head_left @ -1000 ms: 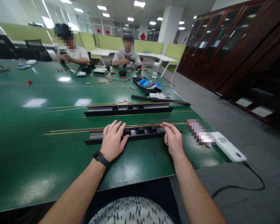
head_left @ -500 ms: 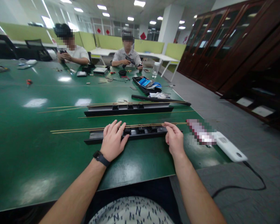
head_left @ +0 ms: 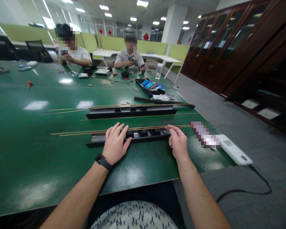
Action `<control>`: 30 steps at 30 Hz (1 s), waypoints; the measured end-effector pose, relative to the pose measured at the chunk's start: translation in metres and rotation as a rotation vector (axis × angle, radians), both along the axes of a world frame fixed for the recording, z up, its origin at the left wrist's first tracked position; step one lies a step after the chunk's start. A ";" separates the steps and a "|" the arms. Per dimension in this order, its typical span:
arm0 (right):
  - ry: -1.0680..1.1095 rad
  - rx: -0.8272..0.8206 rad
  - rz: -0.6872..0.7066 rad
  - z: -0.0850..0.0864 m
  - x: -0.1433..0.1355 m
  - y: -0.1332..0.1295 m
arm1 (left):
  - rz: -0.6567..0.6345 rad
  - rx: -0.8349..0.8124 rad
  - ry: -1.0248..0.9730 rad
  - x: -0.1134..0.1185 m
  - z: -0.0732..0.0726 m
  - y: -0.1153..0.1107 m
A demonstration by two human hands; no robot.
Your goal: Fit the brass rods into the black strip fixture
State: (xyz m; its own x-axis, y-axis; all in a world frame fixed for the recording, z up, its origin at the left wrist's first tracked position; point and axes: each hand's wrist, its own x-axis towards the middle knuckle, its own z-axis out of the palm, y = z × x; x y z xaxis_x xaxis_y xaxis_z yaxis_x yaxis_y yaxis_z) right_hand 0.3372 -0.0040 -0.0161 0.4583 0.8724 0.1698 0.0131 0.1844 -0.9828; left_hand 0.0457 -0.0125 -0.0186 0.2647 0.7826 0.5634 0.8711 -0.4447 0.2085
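Across the green table [head_left: 38, 165], thin golden rods [head_left: 81, 132] lay lengthwise along a black rail [head_left: 145, 139]

At the left, the rods stuck out past the rail's end. Next came the left hand [head_left: 115, 143], a dark watch [head_left: 103, 161] at its wrist, laid palm down across rods and rail with fingers spread wide. Beyond it, a second black rail [head_left: 131, 114] lay parallel, more rods [head_left: 62, 109] along it. Right of that hand, small black blocks [head_left: 143, 132] sat in the near rail's channel. Toward the rail's right end, the right hand [head_left: 178, 142] held the rods in a narrow pinch of thumb and forefinger; how many could not be told. Further right lay a blurred, red-edged object [head_left: 205, 135], just beside a white block [head_left: 234, 150] with a black cable [head_left: 257, 192]
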 end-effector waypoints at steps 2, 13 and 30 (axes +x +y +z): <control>0.001 0.009 0.044 0.001 -0.001 -0.001 | -0.001 -0.003 -0.001 0.000 0.000 0.000; -0.045 -0.015 0.047 -0.001 0.000 -0.001 | 0.007 -0.006 0.005 0.000 -0.001 0.000; 0.007 0.007 -0.014 0.000 0.000 0.002 | 0.005 0.002 0.000 0.000 -0.001 0.000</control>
